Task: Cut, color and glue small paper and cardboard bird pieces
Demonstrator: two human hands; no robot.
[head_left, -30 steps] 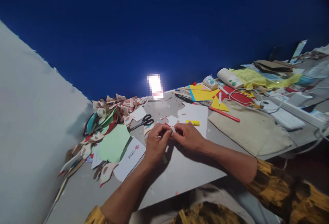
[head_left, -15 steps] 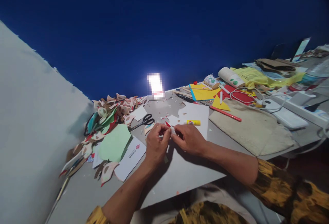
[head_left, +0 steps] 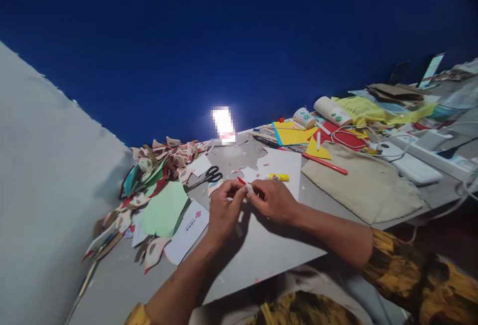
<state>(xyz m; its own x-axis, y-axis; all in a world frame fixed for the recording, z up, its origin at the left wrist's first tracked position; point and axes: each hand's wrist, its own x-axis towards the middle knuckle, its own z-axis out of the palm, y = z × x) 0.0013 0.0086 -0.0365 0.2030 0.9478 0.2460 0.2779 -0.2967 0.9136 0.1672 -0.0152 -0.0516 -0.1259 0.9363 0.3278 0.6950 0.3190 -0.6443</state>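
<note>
Compared with a second ago, the red point (head_left: 242, 181) stands out more plainly above the left fingertips, while the hands meet at nearly the same spot; the yellow glue stick (head_left: 279, 177) and black-handled scissors (head_left: 208, 176) have stayed where they lay, and the view has drifted only slightly. The small white piece (head_left: 250, 188) sits between the two sets of fingertips; whether it and the red point are joined is too small to tell. Below the fingers, the grey tabletop (head_left: 276, 253) runs down to its near edge, which slants up to the right beneath the right forearm. Just beyond the fingers lie white paper (head_left: 289, 162) and scraps; the glue stick is beyond the right knuckles, the scissors beyond the left. Farther right, a beige cloth (head_left: 362, 183) and red pen (head_left: 325, 163) bound the space; left of the fingers, green paper (head_left: 164, 208) and a white card with a red knot logo (head_left: 188, 233) do. The left hand (head_left: 226, 206) and right hand (head_left: 277, 199) angle inward, thumbs and forefingers pinched closed on the white piece, other fingers curled.
</note>
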